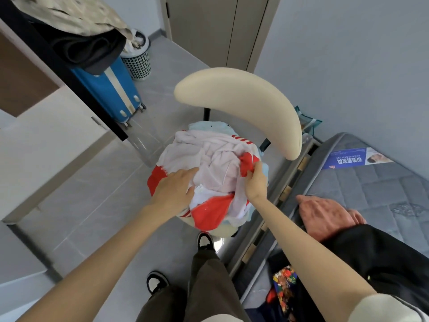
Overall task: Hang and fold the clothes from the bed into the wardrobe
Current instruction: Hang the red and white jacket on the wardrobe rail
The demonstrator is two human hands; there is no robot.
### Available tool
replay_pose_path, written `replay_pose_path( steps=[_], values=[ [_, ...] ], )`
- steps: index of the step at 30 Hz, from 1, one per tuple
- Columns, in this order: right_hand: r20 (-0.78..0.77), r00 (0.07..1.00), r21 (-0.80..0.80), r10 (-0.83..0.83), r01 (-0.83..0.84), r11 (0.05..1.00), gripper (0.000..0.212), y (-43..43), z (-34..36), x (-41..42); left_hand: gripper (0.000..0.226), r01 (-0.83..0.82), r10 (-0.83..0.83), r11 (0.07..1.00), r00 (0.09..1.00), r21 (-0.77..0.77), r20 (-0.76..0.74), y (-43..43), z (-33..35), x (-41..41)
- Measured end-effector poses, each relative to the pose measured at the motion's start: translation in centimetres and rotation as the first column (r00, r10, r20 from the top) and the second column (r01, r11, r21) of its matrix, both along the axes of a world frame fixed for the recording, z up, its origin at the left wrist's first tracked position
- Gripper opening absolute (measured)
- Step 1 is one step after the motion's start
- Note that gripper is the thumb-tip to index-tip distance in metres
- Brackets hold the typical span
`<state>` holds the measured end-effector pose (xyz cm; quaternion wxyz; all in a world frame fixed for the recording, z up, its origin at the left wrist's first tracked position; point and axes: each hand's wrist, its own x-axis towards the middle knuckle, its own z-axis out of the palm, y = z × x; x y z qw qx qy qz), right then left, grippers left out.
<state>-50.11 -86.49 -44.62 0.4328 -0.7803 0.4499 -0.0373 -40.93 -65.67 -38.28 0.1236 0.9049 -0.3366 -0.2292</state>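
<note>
Arms reach down over the chair (243, 105), where the white-and-red garment (216, 159) lies heaped on the seat. Your left hand (174, 191) presses flat on it, fingers straight; your right hand (255, 182) pinches its red edge.

What you're wearing
Your forearms (111, 259) are bare; a cream short sleeve (383, 307) shows at your right shoulder, with loose olive-brown trousers (209, 287) and black-and-white trainers (157, 281) below

Head-worn wide-angle view, steeply downward, close over chair (243, 101) beside bed (383, 187).
</note>
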Motion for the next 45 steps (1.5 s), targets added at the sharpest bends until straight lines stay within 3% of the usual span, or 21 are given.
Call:
replay_pose_path(
  steps=[2,6,9,15,18,23,26,28,31,33,35,36,38,40,42,43,45],
  values=[
    [0.176,0.980,-0.104,0.093,-0.076,0.992,0.010,-0.2,3.6,-0.4,0.059,0.003,-0.003,0.999,1.000,-0.045,-0.008,0.1,0.7,0.0],
    [0.379,0.863,-0.266,0.335,-0.246,0.932,0.014,-0.5,12.5,0.4,0.070,0.002,0.003,0.970,1.000,-0.243,0.020,-0.1,4.4,1.1],
    [0.439,0.760,-0.344,0.480,-0.351,0.871,0.015,1.1,18.6,1.8,0.083,-0.026,0.046,0.920,0.998,-0.391,0.042,0.4,8.6,2.8],
    [0.536,0.557,-0.407,0.635,-0.488,0.772,0.013,8.4,28.6,4.2,0.101,0.037,0.009,0.874,0.996,-0.484,0.092,4.2,16.6,4.7],
    [0.571,0.457,-0.457,0.682,-0.513,0.726,0.014,12.1,32.2,5.5,0.093,-0.048,0.094,0.790,0.995,-0.611,0.045,8.0,19.5,4.8],
    [0.674,0.344,-0.513,0.654,-0.420,0.749,0.025,17.4,36.6,8.6,0.062,-0.105,0.228,0.570,0.973,-0.815,0.034,15.1,23.9,4.6],
    [0.726,0.359,-0.445,0.587,-0.406,0.798,0.023,20.9,37.4,10.7,0.057,-0.113,0.357,0.443,0.932,-0.889,0.059,19.6,26.6,4.5],
    [0.735,0.433,-0.310,0.522,-0.469,0.827,0.025,23.5,37.0,11.8,0.056,-0.078,0.432,0.386,0.895,-0.919,0.106,22.5,28.2,4.4],
    [0.621,0.589,-0.048,0.517,-0.630,0.775,0.053,27.5,35.3,12.9,0.043,-0.029,0.489,0.343,0.859,-0.939,0.152,26.7,30.0,4.1],
    [0.439,0.633,0.102,0.637,-0.740,0.665,0.063,29.7,33.6,13.2,0.040,-0.011,0.503,0.339,0.847,-0.941,0.171,29.3,30.8,3.7],
    [0.307,0.522,0.153,0.796,-0.852,0.500,0.049,32.0,31.6,13.4,0.042,0.012,0.512,0.376,0.830,-0.927,0.219,31.8,31.3,3.1],
    [0.300,0.465,0.166,0.833,-0.885,0.434,0.039,33.3,30.6,13.5,0.042,0.018,0.514,0.393,0.824,-0.919,0.236,33.0,31.6,2.8],
    [0.383,0.439,0.190,0.813,-0.898,0.396,0.027,36.3,29.4,13.9,0.039,0.014,0.525,0.409,0.815,-0.912,0.247,35.2,32.0,2.2],
    [0.502,0.486,0.162,0.715,-0.865,0.474,0.024,39.0,29.6,14.7,0.036,-0.003,0.570,0.420,0.779,-0.907,0.261,37.7,32.2,1.7],
    [0.616,0.541,0.112,0.573,-0.780,0.616,0.025,40.6,31.5,15.9,0.033,-0.055,0.632,0.457,0.722,-0.888,0.280,40.7,32.1,1.1],
    [0.674,0.544,0.090,0.499,-0.732,0.675,0.027,41.1,32.9,16.5,0.032,-0.094,0.648,0.501,0.700,-0.861,0.300,42.3,32.0,0.7],
    [0.776,0.463,0.017,0.429,-0.694,0.720,0.034,42.0,36.3,17.4,0.037,-0.166,0.605,0.614,0.727,-0.771,0.325,44.9,31.3,-0.3]
  ],
)
